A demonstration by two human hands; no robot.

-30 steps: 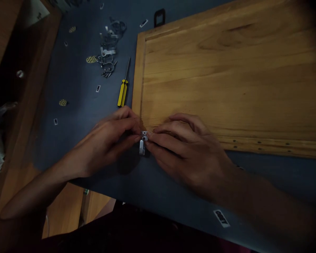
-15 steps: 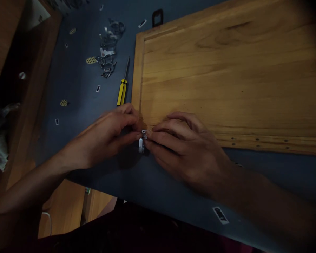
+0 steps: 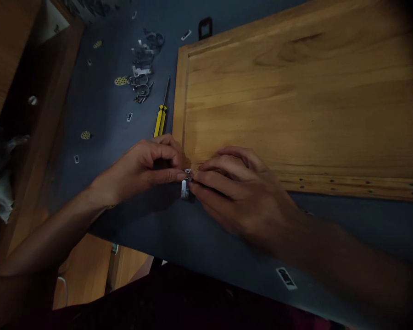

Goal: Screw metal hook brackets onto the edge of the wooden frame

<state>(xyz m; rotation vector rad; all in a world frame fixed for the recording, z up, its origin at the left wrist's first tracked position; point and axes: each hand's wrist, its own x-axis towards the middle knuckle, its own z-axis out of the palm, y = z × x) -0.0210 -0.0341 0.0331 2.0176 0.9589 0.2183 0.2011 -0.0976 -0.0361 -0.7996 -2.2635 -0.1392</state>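
The left hand (image 3: 142, 169) and the right hand (image 3: 241, 192) meet fingertip to fingertip, both pinched shut on a small metal bracket (image 3: 185, 189). The bracket sits right between the two sets of fingertips, at the tip of the left forefinger and thumb and just ahead of the right forefinger. It is a short, pale, shiny strip that hangs down below the fingers toward the person. A cross-head screw (image 3: 187, 172) shows at its top end, where the fingertips press in; which hand bears on the screw itself cannot be told. The bracket lies against the near left corner of a wooden panel (image 3: 296, 101). The right hand's knuckles rest over the panel's near edge, and the left hand stays just off its corner. The panel is honey-coloured with a raised frame, and a row of small holes runs along the near rail, away to the right of the right hand. Under both wrists is a dark blue tabletop (image 3: 99, 105). Just beyond the left hand's knuckles lies a screwdriver (image 3: 160, 120) with a yellow and black handle, its shaft pointing away. Farther out past it is a heap of metal clamps (image 3: 142, 68), with a perforated yellow disc (image 3: 120, 80) beside the heap. A white sticker (image 3: 286, 278) lies on the table near the right forearm.
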